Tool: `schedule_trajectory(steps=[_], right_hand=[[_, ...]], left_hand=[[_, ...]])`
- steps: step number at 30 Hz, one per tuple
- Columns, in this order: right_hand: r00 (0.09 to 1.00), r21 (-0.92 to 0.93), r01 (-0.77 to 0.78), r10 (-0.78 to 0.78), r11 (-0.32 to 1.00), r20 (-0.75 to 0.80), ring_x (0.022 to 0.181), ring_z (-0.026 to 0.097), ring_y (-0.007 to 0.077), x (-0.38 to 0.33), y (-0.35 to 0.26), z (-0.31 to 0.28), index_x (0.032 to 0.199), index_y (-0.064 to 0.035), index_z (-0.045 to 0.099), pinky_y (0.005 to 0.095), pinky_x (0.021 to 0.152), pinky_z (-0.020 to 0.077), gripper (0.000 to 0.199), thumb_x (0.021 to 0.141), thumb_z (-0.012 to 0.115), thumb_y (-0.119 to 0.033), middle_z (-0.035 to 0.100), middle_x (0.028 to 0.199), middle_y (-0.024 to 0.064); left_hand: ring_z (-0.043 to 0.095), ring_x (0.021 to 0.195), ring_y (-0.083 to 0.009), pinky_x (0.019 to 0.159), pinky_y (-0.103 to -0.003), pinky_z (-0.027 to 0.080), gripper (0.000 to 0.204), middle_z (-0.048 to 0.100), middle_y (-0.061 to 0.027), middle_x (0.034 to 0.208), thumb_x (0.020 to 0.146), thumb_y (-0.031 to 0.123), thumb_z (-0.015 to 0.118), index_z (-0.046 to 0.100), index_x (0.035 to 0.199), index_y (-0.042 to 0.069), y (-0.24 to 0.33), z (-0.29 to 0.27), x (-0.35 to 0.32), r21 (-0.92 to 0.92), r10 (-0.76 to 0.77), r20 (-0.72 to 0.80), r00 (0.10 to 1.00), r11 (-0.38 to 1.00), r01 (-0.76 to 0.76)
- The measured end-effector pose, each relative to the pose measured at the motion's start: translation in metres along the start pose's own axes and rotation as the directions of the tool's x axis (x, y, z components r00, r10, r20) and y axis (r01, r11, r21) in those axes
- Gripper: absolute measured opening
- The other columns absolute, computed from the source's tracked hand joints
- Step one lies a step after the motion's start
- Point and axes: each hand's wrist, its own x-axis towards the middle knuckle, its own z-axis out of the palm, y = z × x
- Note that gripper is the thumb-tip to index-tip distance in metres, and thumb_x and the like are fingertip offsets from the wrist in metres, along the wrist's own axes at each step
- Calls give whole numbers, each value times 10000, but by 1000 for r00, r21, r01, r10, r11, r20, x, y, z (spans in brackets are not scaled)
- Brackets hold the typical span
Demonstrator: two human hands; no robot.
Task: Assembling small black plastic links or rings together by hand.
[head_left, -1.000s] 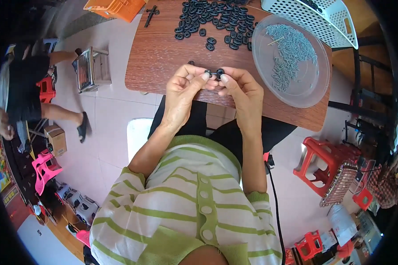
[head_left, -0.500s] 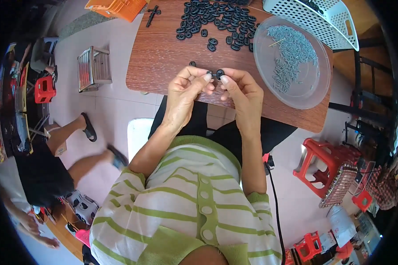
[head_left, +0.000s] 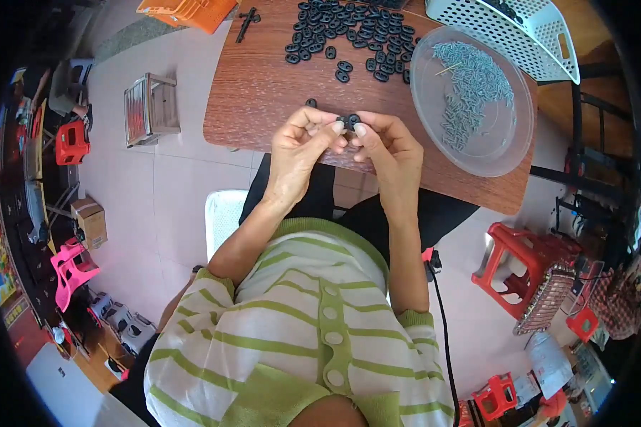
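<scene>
My left hand (head_left: 304, 139) and my right hand (head_left: 386, 144) meet over the near edge of a brown wooden table (head_left: 263, 85). Together their fingertips pinch a small black oval part (head_left: 348, 121). A heap of the same black parts (head_left: 349, 32) lies farther back on the table, and a single one (head_left: 310, 102) sits just behind my left hand. To the right of my right hand stands a clear round plastic dish (head_left: 477, 99) with several small grey metal pieces in it.
A white perforated basket (head_left: 506, 28) stands at the far right of the table and an orange crate (head_left: 189, 11) at the far left. Red plastic stools (head_left: 520, 267) are on the tiled floor to the right, a small metal stool (head_left: 149, 107) to the left.
My hands stay together on the small black part with only slight finger movement. A person at the left walked along the floor and is gone from view now.
</scene>
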Motion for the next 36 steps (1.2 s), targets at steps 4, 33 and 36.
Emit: schedule_trajectory(steps=[4, 33, 36], right_hand=[[1000, 22, 6, -6, 1000, -1, 782, 587, 60, 0, 1, 0, 1048, 8, 637, 199, 634, 479, 172, 887, 618, -50, 660, 925, 27], [995, 1, 101, -101, 995, -9, 732, 567, 50, -2, 3, 11, 1032, 29, 638, 190, 669, 478, 149, 895, 596, -12, 642, 858, 27], [994, 23, 105, -104, 994, -16, 736, 576, 56, -3, 4, 11, 1029, 31, 636, 198, 673, 487, 146, 898, 590, -13, 642, 856, 32]], left_hand=[[636, 740, -109, 695, -230, 516, 90, 668, -90, 872, 892, 20, 609, 596, 974, -14, 0, 0, 1, -27, -29, 8, 1000, 999, 29], [637, 715, -113, 672, -236, 532, 92, 669, -92, 847, 884, -22, 600, 620, 974, -26, -3, -5, 0, 34, 88, 45, 995, 995, -90], [635, 717, -111, 666, -228, 534, 95, 665, -90, 844, 888, -26, 593, 622, 978, -29, -2, -3, 0, 86, 122, 63, 991, 988, -127]])
